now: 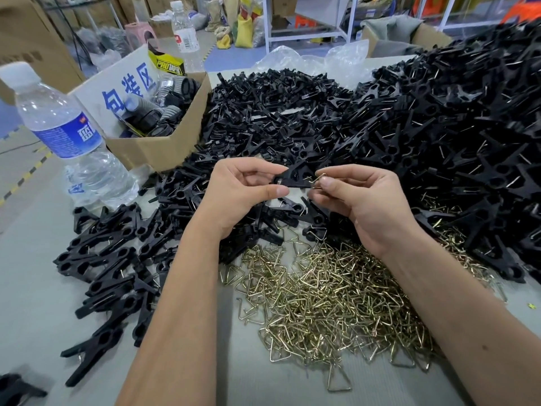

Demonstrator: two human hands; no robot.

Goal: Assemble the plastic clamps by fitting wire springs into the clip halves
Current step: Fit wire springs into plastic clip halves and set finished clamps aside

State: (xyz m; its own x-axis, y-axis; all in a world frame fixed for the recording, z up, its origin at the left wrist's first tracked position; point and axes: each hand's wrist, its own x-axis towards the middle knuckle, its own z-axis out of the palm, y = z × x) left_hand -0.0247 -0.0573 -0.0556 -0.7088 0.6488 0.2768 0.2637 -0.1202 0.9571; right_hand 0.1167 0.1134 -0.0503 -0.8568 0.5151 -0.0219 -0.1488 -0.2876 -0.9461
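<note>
My left hand (246, 189) pinches a black plastic clip (295, 177) above the table, thumb and fingers curled round its round end. My right hand (360, 197) pinches a brass-coloured wire spring (319, 180) whose end touches the clip's open side. Below my hands lies a heap of loose wire springs (328, 294). Loose black clip halves (278, 112) are piled behind my hands. Assembled clamps (111, 268) lie to the left, and a larger mound of them (474, 136) rises on the right.
A water bottle (67, 136) stands at the left beside an open cardboard box (164, 142) of black parts. A second bottle (186, 33) stands behind the box. Clear plastic bags (307, 60) lie at the table's far edge. Bare table surface (35, 317) shows at the front left.
</note>
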